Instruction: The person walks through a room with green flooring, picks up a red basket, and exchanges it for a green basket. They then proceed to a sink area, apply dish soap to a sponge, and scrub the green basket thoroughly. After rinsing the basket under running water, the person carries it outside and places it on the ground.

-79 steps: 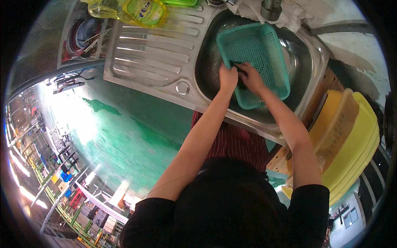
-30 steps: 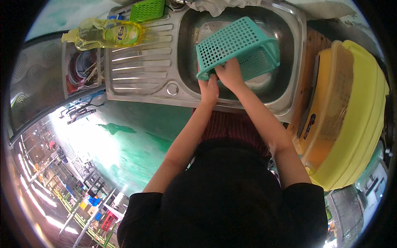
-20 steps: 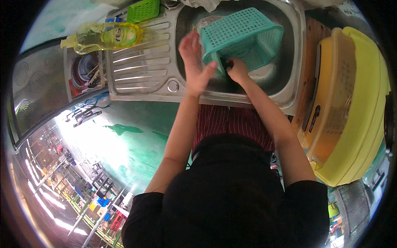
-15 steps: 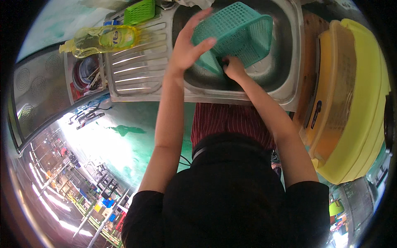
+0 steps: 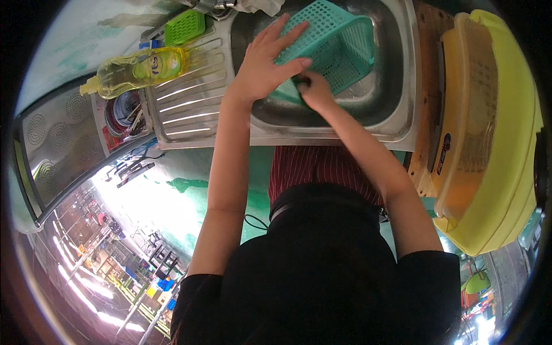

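A teal perforated plastic basket [image 5: 348, 54] lies tilted on its side in the steel sink [image 5: 386, 86], its mouth toward the right. Against its left outer side rests my left hand [image 5: 261, 66], fingers spread and thumb stretched toward the lower edge. My right hand [image 5: 317, 93] is closed at the basket's lower near wall, close to the left thumb. Something dark shows at its fingers, too small and shaded to name.
Left of the basin, a bottle of yellow liquid [image 5: 135, 72] lies on the ribbed drainboard [image 5: 190, 100], near a green slotted tray [image 5: 185, 27]. A faucet [image 5: 223, 6] is at the back. Large yellow tubs [image 5: 500, 132] stand to the right on wood.
My right hand has shifted slightly left and up along the basket's wall. My left hand's fingers have spread wider over the basket, which has moved a little in view.
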`<move>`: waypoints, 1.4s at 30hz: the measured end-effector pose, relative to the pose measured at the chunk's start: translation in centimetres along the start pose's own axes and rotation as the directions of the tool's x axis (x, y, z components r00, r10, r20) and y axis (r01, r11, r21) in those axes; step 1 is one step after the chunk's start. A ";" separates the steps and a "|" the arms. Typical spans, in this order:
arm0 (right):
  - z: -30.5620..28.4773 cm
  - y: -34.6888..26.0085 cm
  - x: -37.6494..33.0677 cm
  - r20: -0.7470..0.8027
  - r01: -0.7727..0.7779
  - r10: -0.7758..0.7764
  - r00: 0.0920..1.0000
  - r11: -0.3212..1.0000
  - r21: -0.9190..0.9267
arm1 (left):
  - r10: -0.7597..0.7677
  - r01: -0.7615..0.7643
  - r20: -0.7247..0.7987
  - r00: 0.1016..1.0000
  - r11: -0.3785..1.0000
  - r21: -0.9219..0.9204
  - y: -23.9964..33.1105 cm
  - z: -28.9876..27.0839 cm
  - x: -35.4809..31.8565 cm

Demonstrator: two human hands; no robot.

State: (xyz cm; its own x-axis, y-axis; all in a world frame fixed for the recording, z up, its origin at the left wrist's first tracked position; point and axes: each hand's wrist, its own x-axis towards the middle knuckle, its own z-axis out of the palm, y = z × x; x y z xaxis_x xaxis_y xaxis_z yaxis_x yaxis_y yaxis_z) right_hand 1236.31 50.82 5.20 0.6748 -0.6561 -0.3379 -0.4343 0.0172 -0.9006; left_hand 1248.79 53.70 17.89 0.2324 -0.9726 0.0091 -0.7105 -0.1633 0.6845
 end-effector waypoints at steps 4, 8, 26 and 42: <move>0.1 3.9 2.1 0.093 -0.221 0.231 0.969 0.969 -0.109 | 0.041 -0.043 0.038 0.998 0.997 0.066 0.5 0.3 0.6; -1.3 -5.2 1.4 0.216 -0.327 0.246 0.945 0.749 0.576 | 0.035 -0.035 0.000 0.999 0.999 -0.039 -0.6 0.1 0.4; -1.8 -8.1 0.2 0.079 0.105 -0.130 0.988 0.960 0.260 | 0.015 -0.018 0.053 0.998 0.999 0.049 -0.2 -0.2 0.2; -3.3 6.5 4.9 0.046 0.224 -0.321 0.946 0.545 -0.808 | -0.028 0.021 0.146 0.989 0.999 0.049 2.9 -1.0 1.4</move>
State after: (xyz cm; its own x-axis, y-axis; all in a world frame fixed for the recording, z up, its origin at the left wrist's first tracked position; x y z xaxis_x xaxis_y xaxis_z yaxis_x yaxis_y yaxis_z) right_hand 1234.78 45.21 -1.40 0.8050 -0.5917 -0.0430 -0.5676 -0.7471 -0.3459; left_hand 1247.71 51.98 20.66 0.1526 -0.9814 -0.1166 -0.7375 -0.1916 0.6476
